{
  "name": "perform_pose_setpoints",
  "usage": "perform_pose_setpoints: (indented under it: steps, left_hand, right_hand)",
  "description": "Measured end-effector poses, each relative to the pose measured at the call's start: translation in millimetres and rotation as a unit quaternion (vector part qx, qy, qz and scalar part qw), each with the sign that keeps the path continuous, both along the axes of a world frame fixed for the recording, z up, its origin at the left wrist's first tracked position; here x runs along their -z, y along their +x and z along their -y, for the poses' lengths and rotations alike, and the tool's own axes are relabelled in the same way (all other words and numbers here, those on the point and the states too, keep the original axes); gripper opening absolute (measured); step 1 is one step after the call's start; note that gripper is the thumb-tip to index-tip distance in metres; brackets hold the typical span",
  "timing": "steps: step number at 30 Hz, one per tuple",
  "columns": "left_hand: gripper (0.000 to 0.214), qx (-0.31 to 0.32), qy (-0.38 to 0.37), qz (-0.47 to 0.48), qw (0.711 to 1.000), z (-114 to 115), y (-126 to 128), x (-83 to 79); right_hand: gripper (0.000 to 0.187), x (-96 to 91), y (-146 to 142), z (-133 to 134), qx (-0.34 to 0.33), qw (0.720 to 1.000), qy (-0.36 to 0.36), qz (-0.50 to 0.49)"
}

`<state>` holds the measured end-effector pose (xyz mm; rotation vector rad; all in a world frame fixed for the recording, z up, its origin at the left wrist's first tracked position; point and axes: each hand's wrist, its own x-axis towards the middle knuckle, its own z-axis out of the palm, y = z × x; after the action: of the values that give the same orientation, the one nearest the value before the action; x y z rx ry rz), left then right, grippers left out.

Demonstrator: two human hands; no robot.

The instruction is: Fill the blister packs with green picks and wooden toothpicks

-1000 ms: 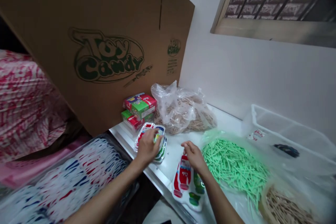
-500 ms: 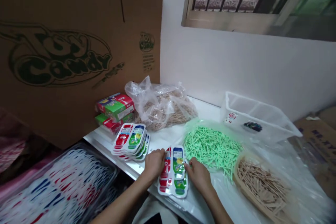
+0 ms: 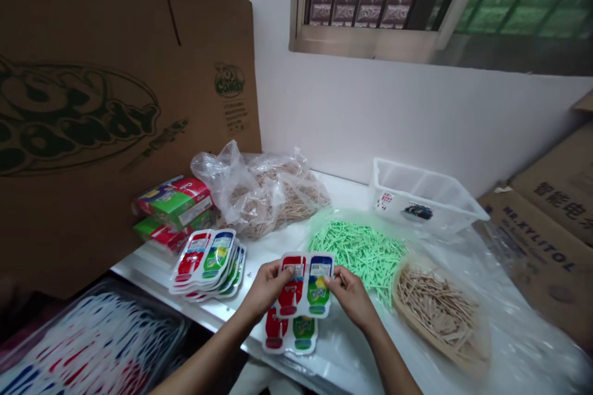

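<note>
Between both hands is a candy sachet (image 3: pixel 306 296), red on its left half and green with blue on its right, shaped like two bottles. My left hand (image 3: pixel 269 287) pinches its left edge with the thumb on top. At the right edge, my right hand (image 3: pixel 349 296) grips it between thumb and fingers. Under it, a second sachet of the same print (image 3: pixel 291 336) lies on the white table, its upper part covered. To the left, a stack of such sachets (image 3: pixel 206 262) sits near the table's edge.
Green sticks (image 3: pixel 359 253) lie heaped behind my right hand, with a tub of brown sticks (image 3: pixel 435 305) beside them. A plastic bag of sticks (image 3: pixel 273 194), printed boxes (image 3: pixel 173 200) and a white bin (image 3: pixel 424 194) stand behind. A crate of wrappers (image 3: pixel 88 345) is lower left.
One sachet has been lifted off the one below and shifted upward, so the lower one now shows beneath it. The view has swung to the right.
</note>
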<state>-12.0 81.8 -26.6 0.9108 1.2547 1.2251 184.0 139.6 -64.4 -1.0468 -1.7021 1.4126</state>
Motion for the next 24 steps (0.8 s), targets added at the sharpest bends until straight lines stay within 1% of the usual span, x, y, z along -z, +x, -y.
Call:
perform_pose_setpoints:
  steps: [2, 5, 6, 8, 10, 11, 13, 14, 16, 17, 18, 19, 21, 23, 24]
  left_hand:
    - [0.015, -0.011, -0.005, 0.069, 0.998, -6, 12, 1.6]
    - [0.023, -0.018, -0.003, 0.145, 0.989, -12, 31, 2.4]
    - [0.027, -0.007, -0.003, 0.167, 0.986, -13, 38, 2.2]
    - [0.034, 0.043, -0.004, 0.197, 0.979, -13, 50, 1.8]
    - [0.033, 0.099, -0.022, 0.201, 0.974, -14, 60, 2.4]
    - [0.030, 0.114, -0.037, 0.190, 0.975, -14, 64, 3.3]
    - [0.026, 0.118, -0.060, 0.150, 0.980, -17, 68, 5.8]
    - [0.027, 0.113, -0.065, 0.128, 0.983, -18, 68, 7.4]
    - [0.031, 0.108, -0.072, 0.090, 0.987, -22, 66, 10.5]
    - [0.032, 0.109, -0.075, 0.078, 0.988, -24, 65, 11.9]
    - [0.032, 0.108, -0.078, 0.069, 0.989, -26, 62, 13.3]
    - [0.031, 0.104, -0.081, 0.062, 0.989, -28, 60, 14.6]
    - [0.030, 0.092, -0.083, 0.053, 0.991, -31, 57, 16.3]
    - [0.029, 0.084, -0.084, 0.051, 0.992, -33, 57, 16.3]
    - [0.029, 0.083, -0.087, 0.054, 0.991, -34, 57, 15.4]
  right_hand:
    - [0.029, -4.9, 9, 2, -0.004, 1.000, -0.008, -0.006]
    - [0.031, -7.9, 19, 7, -0.018, 1.000, -0.019, -0.007]
    - [0.030, -8.2, 21, 9, -0.021, 0.999, -0.023, -0.009]
    - [0.029, -9.2, 25, 14, -0.020, 0.999, -0.029, -0.012]
    - [0.027, -12.3, 31, 18, -0.019, 0.999, -0.032, 0.001]
    - [0.026, -14.9, 36, 19, -0.021, 0.999, -0.027, 0.020]
    - [0.025, -21.6, 54, 17, -0.017, 0.997, 0.000, 0.081]
    - [0.025, -25.0, 67, 14, -0.002, 0.992, 0.023, 0.121]
    - [0.028, -29.4, 99, 5, 0.067, 0.973, 0.080, 0.204]
    - [0.030, -29.5, 116, 1, 0.119, 0.956, 0.108, 0.247]
    - [0.033, -27.8, 133, -3, 0.155, 0.935, 0.121, 0.296]
    - [0.034, -24.4, 148, -5, 0.166, 0.916, 0.121, 0.345]
    - [0.037, -13.6, 170, -3, 0.155, 0.889, 0.127, 0.413]
    - [0.035, -0.3, 183, 4, 0.108, 0.864, 0.147, 0.468]
    - [0.030, 5.9, 186, 8, 0.083, 0.850, 0.160, 0.495]
